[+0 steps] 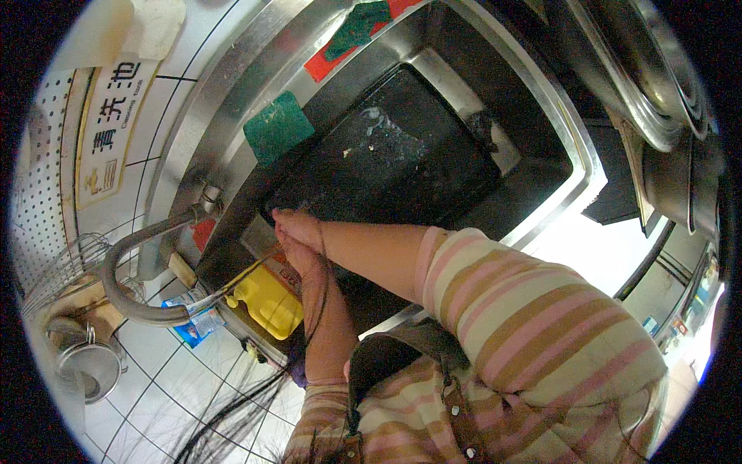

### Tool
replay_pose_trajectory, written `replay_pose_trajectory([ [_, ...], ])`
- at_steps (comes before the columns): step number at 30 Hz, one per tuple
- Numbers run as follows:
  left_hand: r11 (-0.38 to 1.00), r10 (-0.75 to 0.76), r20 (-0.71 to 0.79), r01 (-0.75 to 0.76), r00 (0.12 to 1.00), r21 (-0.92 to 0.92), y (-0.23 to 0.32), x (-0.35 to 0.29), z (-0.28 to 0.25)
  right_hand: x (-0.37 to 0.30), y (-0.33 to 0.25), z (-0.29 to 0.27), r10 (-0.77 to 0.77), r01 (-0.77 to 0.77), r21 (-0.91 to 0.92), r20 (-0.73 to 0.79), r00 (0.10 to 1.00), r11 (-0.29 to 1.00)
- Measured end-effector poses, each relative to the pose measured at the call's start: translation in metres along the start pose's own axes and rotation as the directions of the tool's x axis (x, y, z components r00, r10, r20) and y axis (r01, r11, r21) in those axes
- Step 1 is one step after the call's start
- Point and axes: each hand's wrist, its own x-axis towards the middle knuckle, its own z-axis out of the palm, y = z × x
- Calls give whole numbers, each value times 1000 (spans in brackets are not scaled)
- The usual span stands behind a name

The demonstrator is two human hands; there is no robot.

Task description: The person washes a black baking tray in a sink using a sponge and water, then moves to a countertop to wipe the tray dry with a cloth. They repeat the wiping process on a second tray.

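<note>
Both my hands are together at the near-left corner of a large black tray [386, 155], which lies in a metal sink [533, 46]. My right hand [300, 228] reaches in from the right, its fingers curled close to the tray's corner. Just below and touching it is my left hand [292, 251], closed too. What the fingers hold, if anything, is hidden. Pale residue marks the tray's surface. A thin line, seemingly water, runs from the curved faucet [127, 255] toward my hands. Beside my left wrist is a yellow plastic container [272, 303].
A green scouring pad [278, 127] lies on the sink's left edge; a green cloth or pad [358, 31] sits over something red farther back. At left are a blue packet [193, 319], a wire whisk [66, 267] and a metal strainer [89, 371]. Metal pans [618, 62] stand at right.
</note>
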Motion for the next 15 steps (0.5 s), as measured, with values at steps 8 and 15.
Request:
replay_pose_trajectory([
  [8,-21,276,-189,203,942,979,8,19,21,-31,-32,-34,105,-50,-190,295,950,980],
  [15,414,230,-459,340,858,844,-26,14,28,-59,-105,-200,-346,-173,-946,-265,900,275],
])
